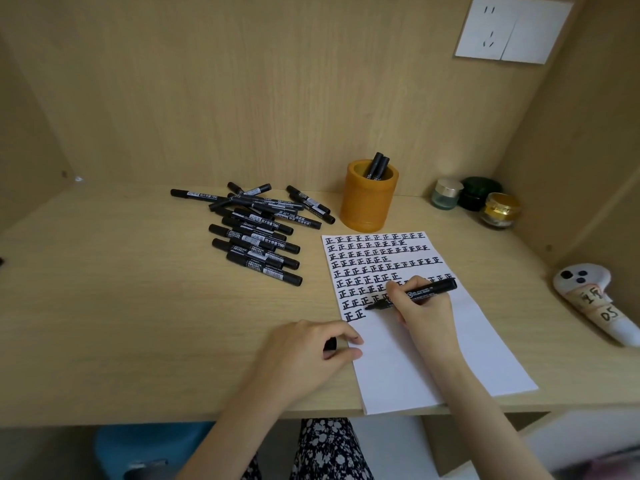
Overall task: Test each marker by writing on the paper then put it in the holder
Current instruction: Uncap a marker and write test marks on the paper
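My right hand [420, 306] grips an uncapped black marker [427, 291], its tip touching the white paper [433, 362] just right of the last written character. Rows of black characters fill the paper's upper half. My left hand [304, 355] rests at the paper's left edge, fingers curled round a black marker cap [330, 344]. A pile of several capped black markers [256, 233] lies on the desk to the left. The orange holder [369, 197] stands behind the paper with two markers [375, 166] in it.
Three small jars [476, 200] stand at the back right by the side wall. A white controller [588, 299] with labels lies at the right edge. A wall socket [512, 29] is above. The desk's front edge [207, 415] runs just below my wrists.
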Tool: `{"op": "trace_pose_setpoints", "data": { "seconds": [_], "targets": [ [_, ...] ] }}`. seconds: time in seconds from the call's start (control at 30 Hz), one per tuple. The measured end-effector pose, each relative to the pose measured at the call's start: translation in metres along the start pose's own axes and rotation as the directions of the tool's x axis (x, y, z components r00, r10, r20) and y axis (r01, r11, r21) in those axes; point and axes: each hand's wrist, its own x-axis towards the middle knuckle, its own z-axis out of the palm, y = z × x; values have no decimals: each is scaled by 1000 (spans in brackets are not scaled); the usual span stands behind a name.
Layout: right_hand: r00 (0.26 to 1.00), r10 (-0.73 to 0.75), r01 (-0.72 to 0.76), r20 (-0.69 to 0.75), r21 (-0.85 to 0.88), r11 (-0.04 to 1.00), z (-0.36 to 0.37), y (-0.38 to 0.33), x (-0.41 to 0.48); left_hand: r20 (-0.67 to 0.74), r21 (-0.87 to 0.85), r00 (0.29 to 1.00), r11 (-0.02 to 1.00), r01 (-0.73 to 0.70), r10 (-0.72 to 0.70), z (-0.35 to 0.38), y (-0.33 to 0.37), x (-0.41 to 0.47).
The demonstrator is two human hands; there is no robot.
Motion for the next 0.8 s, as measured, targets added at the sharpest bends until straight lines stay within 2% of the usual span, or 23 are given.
{"op": "trace_pose_setpoints", "data": {
  "seconds": [0.27, 0.5, 0.8],
  "targets": [
    [999, -21, 19, -35, -77, 997, 0, -1, 0, 9, -7, 1000, 1000, -4, 4, 0, 0, -1],
    [999, -26, 25, -30, -44, 999, -2, -1, -1, 7, 5, 1000, 1000, -8, 8, 0, 1, -1],
    [999, -27, 25, -24, -84, 996, -1, -2, -1, 3, 6, 1000, 1000, -6, 6, 1, 0, -1]
  ]
}}
